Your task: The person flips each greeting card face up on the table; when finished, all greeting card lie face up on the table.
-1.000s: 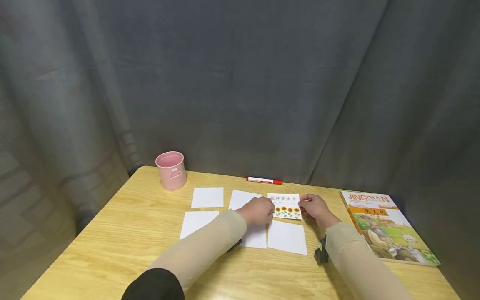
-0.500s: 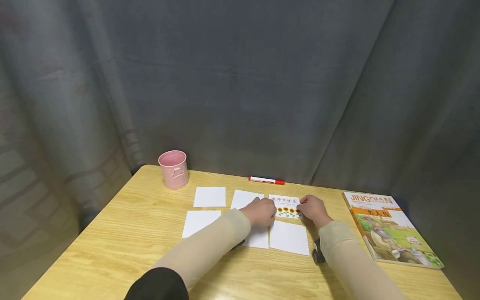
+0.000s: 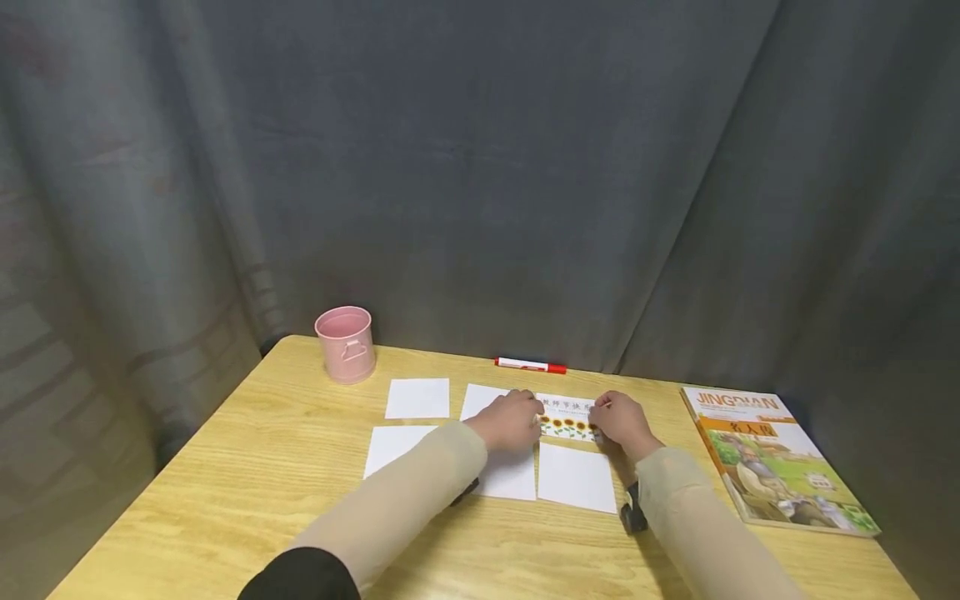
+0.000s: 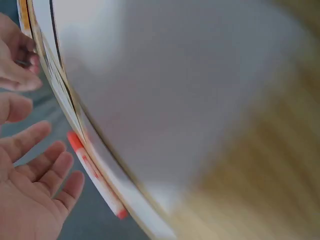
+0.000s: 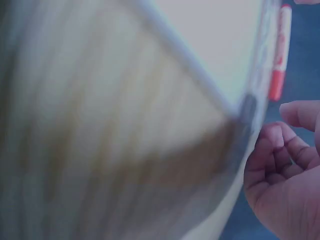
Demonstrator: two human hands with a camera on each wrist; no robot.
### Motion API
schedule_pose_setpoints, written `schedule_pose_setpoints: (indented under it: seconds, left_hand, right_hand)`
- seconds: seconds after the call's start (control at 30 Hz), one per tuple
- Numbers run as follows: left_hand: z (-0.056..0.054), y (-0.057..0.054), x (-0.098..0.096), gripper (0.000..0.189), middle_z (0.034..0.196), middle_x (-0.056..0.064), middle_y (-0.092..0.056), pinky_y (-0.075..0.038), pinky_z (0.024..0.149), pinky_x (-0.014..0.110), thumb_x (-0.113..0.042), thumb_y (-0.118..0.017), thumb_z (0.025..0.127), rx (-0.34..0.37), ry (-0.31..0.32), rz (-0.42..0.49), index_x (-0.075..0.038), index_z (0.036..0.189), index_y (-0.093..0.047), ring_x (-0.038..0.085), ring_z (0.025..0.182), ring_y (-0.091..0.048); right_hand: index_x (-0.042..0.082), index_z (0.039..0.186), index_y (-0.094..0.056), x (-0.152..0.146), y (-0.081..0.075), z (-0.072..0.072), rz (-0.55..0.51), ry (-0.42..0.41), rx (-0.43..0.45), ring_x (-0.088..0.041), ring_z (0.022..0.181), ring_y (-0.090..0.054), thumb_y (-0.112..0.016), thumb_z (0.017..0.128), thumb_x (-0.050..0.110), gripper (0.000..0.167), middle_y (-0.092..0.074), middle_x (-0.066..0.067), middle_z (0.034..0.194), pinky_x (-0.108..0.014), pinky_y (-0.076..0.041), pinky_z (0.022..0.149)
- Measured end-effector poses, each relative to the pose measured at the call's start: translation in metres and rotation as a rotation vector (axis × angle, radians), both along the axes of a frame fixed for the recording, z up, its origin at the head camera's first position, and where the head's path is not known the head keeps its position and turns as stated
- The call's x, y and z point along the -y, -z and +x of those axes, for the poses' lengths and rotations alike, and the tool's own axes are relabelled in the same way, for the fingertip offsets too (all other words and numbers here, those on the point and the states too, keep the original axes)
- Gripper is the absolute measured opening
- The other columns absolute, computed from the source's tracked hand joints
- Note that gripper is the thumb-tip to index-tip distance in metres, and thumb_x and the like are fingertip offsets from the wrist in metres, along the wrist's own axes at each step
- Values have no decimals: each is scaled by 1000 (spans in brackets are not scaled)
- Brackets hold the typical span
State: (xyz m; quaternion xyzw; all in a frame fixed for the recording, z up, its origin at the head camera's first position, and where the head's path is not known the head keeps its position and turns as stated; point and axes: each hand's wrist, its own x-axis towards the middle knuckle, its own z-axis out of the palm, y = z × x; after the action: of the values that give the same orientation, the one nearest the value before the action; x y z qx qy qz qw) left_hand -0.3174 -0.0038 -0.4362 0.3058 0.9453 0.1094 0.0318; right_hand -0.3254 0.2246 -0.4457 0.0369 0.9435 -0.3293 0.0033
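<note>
1. Head view, movement: since the frame one second ago, the left hand has drawn slightly leftward, baring more of the sunflower card, while the right hand has come inward over that card's right end.
2. Head view, position: from my remote station I find the card flat on the wooden table, between the two hands, just beyond the right-hand one of the near blank white sheets. Left fingertips are at its left edge; right fingertips cover part of its right edge.
3. Head view, surroundings: I note a pink bucket at the far left, a red-and-white marker lying beyond the card, and a book well apart on the right. A grey curtain hangs behind.
4. Left wrist view: left fingers are extended and loosely spread, with nothing held that I can see. A blurred white sheet fills much of the view; the marker lies past its edge.
5. Right wrist view: right fingers are loosely curled, the thumb standing apart from them. I cannot tell whether the card's edge is gripped; the near surface is blurred.
</note>
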Motion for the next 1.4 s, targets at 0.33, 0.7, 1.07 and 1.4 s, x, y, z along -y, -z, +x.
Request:
schedule_pose_setpoints:
  seconds: [0.33,0.7,1.07,1.4]
  left_hand:
    - [-9,-10,62,62,158,11,-44,-32,119,41,-42,-51,103,19,-64,-36,-7,154,-47,29,148,-37]
    - [-3,2,68,38,130,9,-68,-46,107,38,-51,-58,98,77,26,-177,-14,97,-68,27,130,-58]
    - [9,0,66,32,132,15,-66,-47,106,42,-46,-60,99,95,-59,-159,-16,89,-63,33,129,-58]
    - [-3,2,82,57,144,14,-59,-39,114,41,-45,-44,108,150,-91,85,-4,144,-60,31,136,-52]
  right_hand:
    - [-9,131,-58,61,-21,0,-348,-94,170,-32,105,-65,-57,104,15,36,-66,-22,119,-46,-53,94]
    - [-15,139,-47,88,-21,2,-511,-188,326,-26,102,-65,-59,101,7,46,-63,-24,123,-37,-55,92]
    - [-11,132,-53,96,-20,-2,-663,-60,333,-18,82,-64,-59,102,2,33,-66,-19,106,-27,-57,73]
    - [-11,115,-59,101,-13,-4,-702,-42,277,-10,66,-56,-61,98,-3,19,-64,-11,87,-19,-50,61]
